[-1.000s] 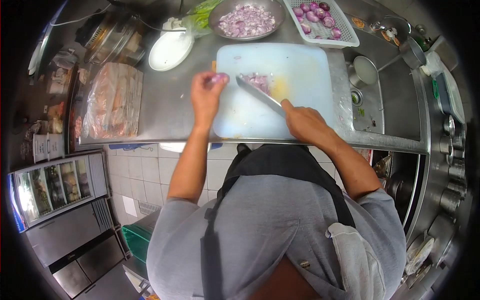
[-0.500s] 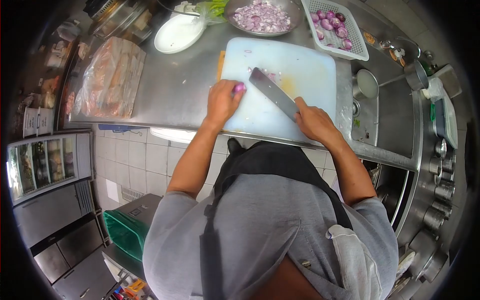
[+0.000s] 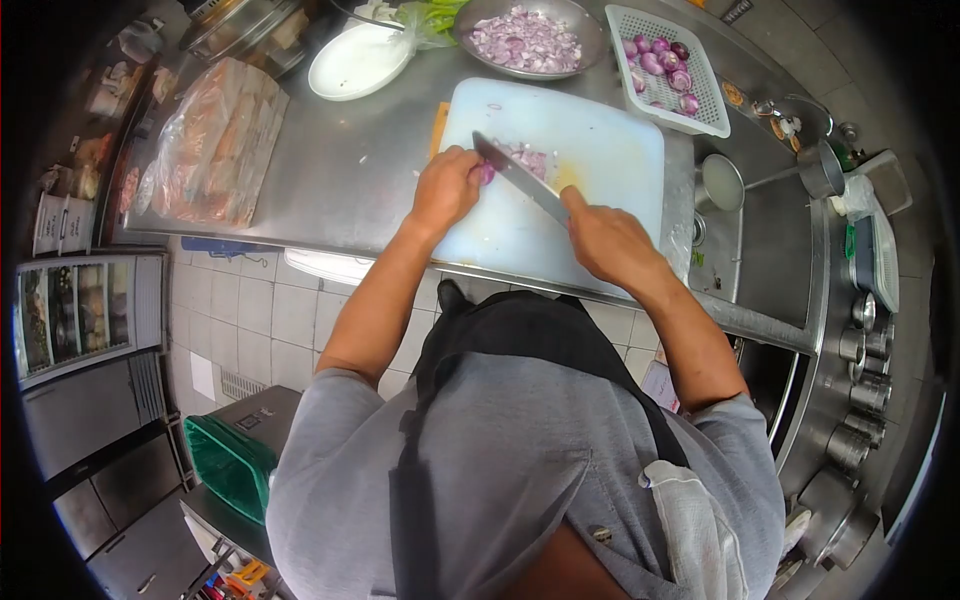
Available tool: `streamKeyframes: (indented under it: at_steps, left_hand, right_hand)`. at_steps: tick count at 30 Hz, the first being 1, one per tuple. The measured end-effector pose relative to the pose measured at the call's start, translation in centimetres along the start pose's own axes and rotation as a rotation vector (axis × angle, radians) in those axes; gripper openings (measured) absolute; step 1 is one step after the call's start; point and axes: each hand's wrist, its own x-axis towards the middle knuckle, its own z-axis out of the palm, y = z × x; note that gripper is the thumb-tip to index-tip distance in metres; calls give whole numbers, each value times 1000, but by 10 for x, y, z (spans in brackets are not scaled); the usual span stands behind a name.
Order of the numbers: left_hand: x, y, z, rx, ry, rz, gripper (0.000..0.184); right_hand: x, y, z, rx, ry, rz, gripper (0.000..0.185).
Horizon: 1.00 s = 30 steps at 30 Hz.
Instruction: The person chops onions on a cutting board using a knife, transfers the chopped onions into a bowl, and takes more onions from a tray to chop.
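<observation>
On the white cutting board (image 3: 560, 110), my left hand (image 3: 447, 188) is closed around a purple onion (image 3: 487, 173), which is mostly hidden by the fingers. My right hand (image 3: 610, 238) grips a wide-bladed kitchen knife (image 3: 527, 182) by its handle. The blade slants up and left across the board, its far end close beside the onion and my left fingertips. Whether the edge touches the onion I cannot tell. Chopped onion (image 3: 535, 160) lies just beyond the blade.
Behind the board stand a metal bowl (image 3: 462, 30) of chopped onion and a white basket (image 3: 710, 90) with several peeled onions. A white plate (image 3: 350, 75) and a plastic-wrapped package (image 3: 215, 150) are on the left. A sink (image 3: 770, 250) lies to the right.
The knife and my right hand have shifted left, bringing the blade up to the onion. More chopped onion shows behind the blade. The whole view has tilted slightly.
</observation>
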Motion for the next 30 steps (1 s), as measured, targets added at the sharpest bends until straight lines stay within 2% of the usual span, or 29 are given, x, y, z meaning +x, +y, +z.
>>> streamKeyframes:
  at_steps: [2,8,11,14,20,23,26,30]
  left_hand:
    - [-4,1,-2,-33,-5,-17,14]
    - [-7,-2,3,-69,79,-23,12]
    - [-16,-4,8,-86,109,4,11]
    - [-18,-7,9,-81,143,20,11]
    - [-17,-6,8,-80,185,59,10]
    - [-24,-8,10,-86,184,76,9]
    - [-26,-7,10,-76,184,92,10]
    - [-26,-8,9,-55,185,97,10]
  right_hand:
    - [11,18,26,-8,-73,-8,24]
    - [3,-2,-7,15,-11,-10,18]
    - [13,17,25,7,-66,-31,17]
    - [4,-3,-6,-11,-34,-44,16]
    - [14,12,27,9,-51,-26,23]
    - [5,-9,2,25,-17,-32,23]
    - [11,3,35,6,-57,-32,17]
    - [6,-3,24,24,-12,-43,17]
